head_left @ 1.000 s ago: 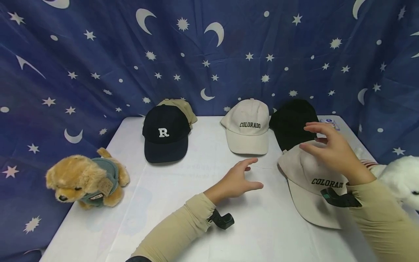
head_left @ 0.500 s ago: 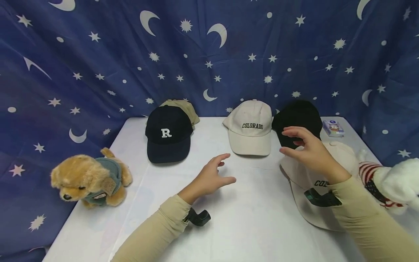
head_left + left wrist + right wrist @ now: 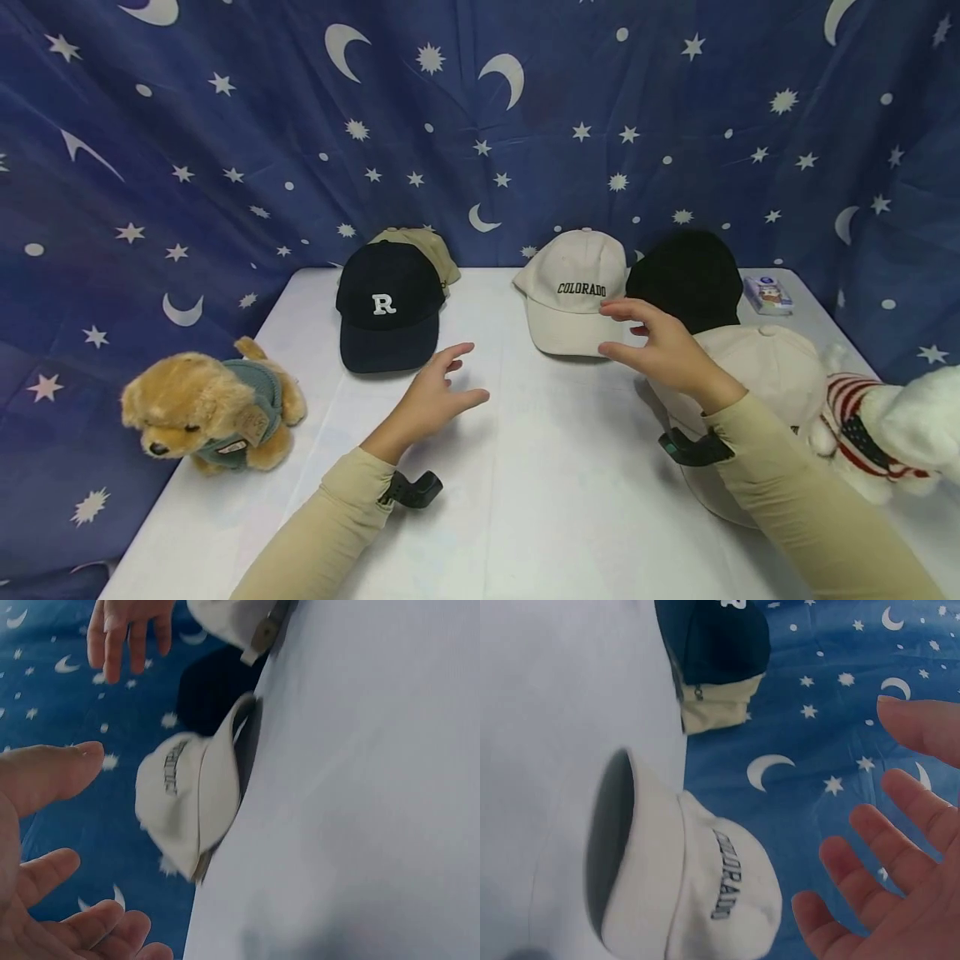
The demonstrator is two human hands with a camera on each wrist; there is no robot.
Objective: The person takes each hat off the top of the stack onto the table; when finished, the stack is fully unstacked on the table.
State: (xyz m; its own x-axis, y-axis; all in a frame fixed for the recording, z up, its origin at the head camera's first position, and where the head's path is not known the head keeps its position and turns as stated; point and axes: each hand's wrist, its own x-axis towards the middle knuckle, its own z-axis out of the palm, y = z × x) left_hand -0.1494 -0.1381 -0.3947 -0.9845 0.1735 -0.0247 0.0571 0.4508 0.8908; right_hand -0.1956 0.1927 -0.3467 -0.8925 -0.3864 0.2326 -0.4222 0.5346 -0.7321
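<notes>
My left hand (image 3: 427,406) hovers over the table just in front of the navy cap (image 3: 390,304) with a white R, thumb and fingers spread and nothing between them. A khaki cap (image 3: 431,247) stands partly hidden behind that navy one. My right hand (image 3: 665,350) is in the air near the brim of the back cream COLORADO cap (image 3: 576,287), its fingers apart and holding nothing. Under my right forearm lies a second cream cap (image 3: 772,367), its lettering mostly covered. Behind it is a black cap (image 3: 686,279). The right wrist view shows the back COLORADO cap (image 3: 720,892) below my spread fingers.
A tan plush dog (image 3: 210,408) in a green top sits at the left edge of the white table (image 3: 525,500). At the right edge is a white plush toy (image 3: 892,425) in striped clothing. A small purple packet (image 3: 768,296) lies at the back right corner.
Both hands have moved left: my left from mid-table toward the navy cap, my right from above the front cream cap toward the back one. The caps stay put; the view shifts slightly.
</notes>
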